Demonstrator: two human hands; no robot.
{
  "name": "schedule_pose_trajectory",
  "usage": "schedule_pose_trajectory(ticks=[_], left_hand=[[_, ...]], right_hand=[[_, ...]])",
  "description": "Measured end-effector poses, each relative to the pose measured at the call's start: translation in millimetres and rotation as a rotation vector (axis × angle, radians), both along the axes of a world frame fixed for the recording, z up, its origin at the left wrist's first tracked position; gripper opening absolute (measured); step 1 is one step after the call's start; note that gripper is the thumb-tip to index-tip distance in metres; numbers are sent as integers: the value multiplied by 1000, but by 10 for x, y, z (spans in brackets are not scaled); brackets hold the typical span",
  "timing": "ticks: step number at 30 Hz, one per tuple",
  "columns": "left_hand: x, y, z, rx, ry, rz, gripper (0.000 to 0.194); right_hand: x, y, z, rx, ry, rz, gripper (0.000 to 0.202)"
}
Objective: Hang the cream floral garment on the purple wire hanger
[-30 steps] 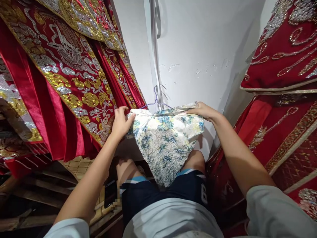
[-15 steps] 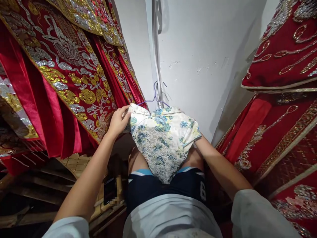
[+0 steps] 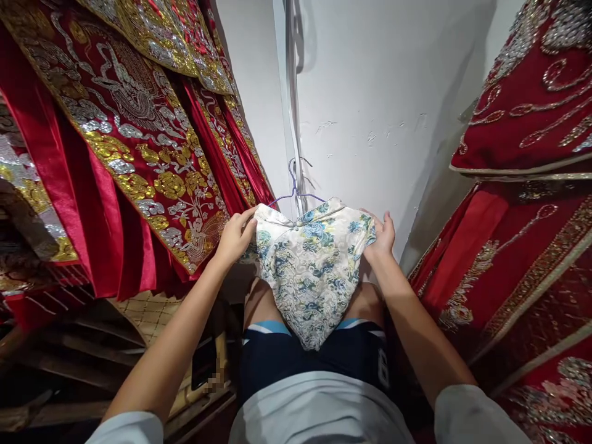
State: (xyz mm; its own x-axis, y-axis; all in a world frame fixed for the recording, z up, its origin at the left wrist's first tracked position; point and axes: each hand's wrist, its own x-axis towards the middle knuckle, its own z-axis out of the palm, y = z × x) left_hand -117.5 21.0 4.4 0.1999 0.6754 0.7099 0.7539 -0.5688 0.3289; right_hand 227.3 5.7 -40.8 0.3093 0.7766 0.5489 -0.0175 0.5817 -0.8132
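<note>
A white short-sleeved shirt [image 3: 314, 271] with a blue and yellow floral pattern hangs in front of my legs on a thin purple hanger [image 3: 294, 188]. The hanger's hook shows above the collar; the rest of it is inside the shirt. My left hand [image 3: 237, 237] pinches the shirt's left shoulder between thumb and fingers. At the opposite side, my right hand [image 3: 382, 235] grips the short sleeve by its edge, with some of its fingers hidden behind the cloth.
Red embroidered cloths with gold and silver sequins [image 3: 139, 148] hang at the left. More beaded red cloths [image 3: 522, 135] hang at the right. A pale wall [image 3: 370, 92] with hanging straps stands ahead. A dark phone [image 3: 203, 362] lies on a bamboo seat [image 3: 180, 401] at lower left.
My right hand has come out from behind the sleeve and now holds its edge. The shirt lies more evenly spread and has shifted slightly right and down. My left hand keeps its hold.
</note>
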Motion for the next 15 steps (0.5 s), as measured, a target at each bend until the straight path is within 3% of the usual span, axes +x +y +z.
schedule_pose_trajectory(ticks=[2, 4, 7, 9, 11, 13, 15], left_hand=[[56, 34, 70, 5, -18, -37, 43], [115, 80, 154, 0, -67, -69, 37], [167, 142, 233, -14, -150, -41, 33], [171, 178, 212, -17, -235, -8, 37], [173, 208, 141, -11, -449, 17, 41], [197, 225, 61, 18, -695, 58, 40], [261, 216, 14, 32, -862, 73, 42]], right_hand=[[42, 111, 134, 30, 96, -98, 58], [51, 195, 372, 72, 95, -186, 57], [-28, 69, 759, 109, -112, -131, 64], [-132, -250, 924, 139, -233, 48, 69], [-248, -679, 981, 162, -397, 326, 72], [-349, -1052, 946, 166, -618, 681, 72], [-428, -1215, 847, 152, -742, 839, 60]])
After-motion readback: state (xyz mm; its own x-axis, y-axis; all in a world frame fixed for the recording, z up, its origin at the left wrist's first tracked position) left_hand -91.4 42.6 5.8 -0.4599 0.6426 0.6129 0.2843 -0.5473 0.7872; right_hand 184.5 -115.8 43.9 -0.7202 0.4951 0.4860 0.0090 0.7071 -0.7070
